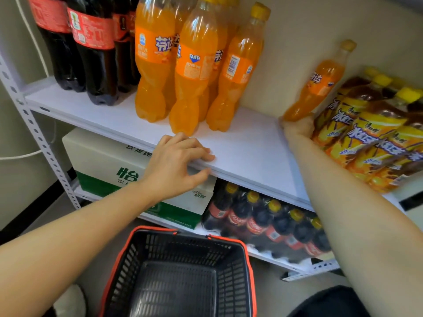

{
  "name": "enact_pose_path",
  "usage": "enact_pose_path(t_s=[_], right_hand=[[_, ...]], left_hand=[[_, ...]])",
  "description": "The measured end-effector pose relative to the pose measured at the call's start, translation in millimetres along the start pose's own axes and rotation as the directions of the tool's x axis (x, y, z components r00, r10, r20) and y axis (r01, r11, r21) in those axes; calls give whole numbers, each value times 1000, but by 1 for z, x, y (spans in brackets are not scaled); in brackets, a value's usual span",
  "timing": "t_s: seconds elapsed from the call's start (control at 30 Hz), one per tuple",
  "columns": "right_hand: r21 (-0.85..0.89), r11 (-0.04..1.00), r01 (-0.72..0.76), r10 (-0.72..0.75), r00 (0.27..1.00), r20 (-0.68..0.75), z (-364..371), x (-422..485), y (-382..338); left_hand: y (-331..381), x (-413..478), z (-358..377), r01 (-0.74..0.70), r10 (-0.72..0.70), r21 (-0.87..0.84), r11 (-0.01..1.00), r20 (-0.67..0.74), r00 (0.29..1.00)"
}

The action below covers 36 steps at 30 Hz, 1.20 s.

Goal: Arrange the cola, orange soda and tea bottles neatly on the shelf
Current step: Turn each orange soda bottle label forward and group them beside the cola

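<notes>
On the white shelf stand dark cola bottles at the left and several orange soda bottles in the middle. Several yellow-capped tea bottles crowd the right end. My right hand grips the base of one orange soda bottle, which tilts to the right above the shelf, beside the tea. My left hand rests on the shelf's front edge with fingers spread, holding nothing.
A black basket with an orange rim sits on the floor below me and holds nothing. The lower shelf carries a green-and-white carton and a wrapped pack of cola bottles. A perforated metal upright frames the left side.
</notes>
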State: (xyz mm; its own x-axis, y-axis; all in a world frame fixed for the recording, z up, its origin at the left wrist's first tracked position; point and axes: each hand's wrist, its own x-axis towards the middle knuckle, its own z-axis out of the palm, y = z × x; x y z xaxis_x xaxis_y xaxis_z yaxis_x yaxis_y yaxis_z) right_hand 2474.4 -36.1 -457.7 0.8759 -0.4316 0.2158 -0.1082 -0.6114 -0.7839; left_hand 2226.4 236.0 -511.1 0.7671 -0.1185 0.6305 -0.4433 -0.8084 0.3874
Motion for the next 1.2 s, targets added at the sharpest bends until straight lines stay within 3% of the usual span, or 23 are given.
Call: enact_pose_path(t_s=[0.17, 0.33, 0.5, 0.6, 0.7, 0.8, 0.9, 1.07, 1.2], right_hand=[[5, 1000, 12, -12, 1000, -28, 4, 15, 3], [125, 989, 72, -71, 997, -16, -5, -5, 11], [335, 932, 139, -182, 978, 99, -35, -58, 14], [462, 883, 83, -197, 959, 205, -60, -103, 5], [563, 826, 18, -205, 941, 270, -85, -150, -4], [597, 801, -39, -200, 923, 328, -104, -194, -4], [599, 797, -80, -185, 912, 367, -117, -234, 5], [561, 828, -5, -244, 897, 368, -119, -296, 26], [457, 888, 49, -258, 876, 408, -112, -326, 38]], left_hand=[[0, 3, 0, -1, 1, -8, 1000, -27, 1000], [4, 3, 0, 1, 0, 18, 1000, -39, 999], [10, 3, -3, 37, -37, 10, 999, -22, 999], [17, 5, -8, 127, -127, -20, 992, 19, 992], [29, 12, -16, 298, -288, -220, 929, 73, 955], [50, 15, -27, 427, -420, -540, 725, 145, 896], [73, 14, -35, 408, -380, -648, 643, 193, 905], [98, 11, -40, 462, -245, -727, 508, 393, 886], [107, 3, -33, 428, -136, -692, 582, 436, 890]])
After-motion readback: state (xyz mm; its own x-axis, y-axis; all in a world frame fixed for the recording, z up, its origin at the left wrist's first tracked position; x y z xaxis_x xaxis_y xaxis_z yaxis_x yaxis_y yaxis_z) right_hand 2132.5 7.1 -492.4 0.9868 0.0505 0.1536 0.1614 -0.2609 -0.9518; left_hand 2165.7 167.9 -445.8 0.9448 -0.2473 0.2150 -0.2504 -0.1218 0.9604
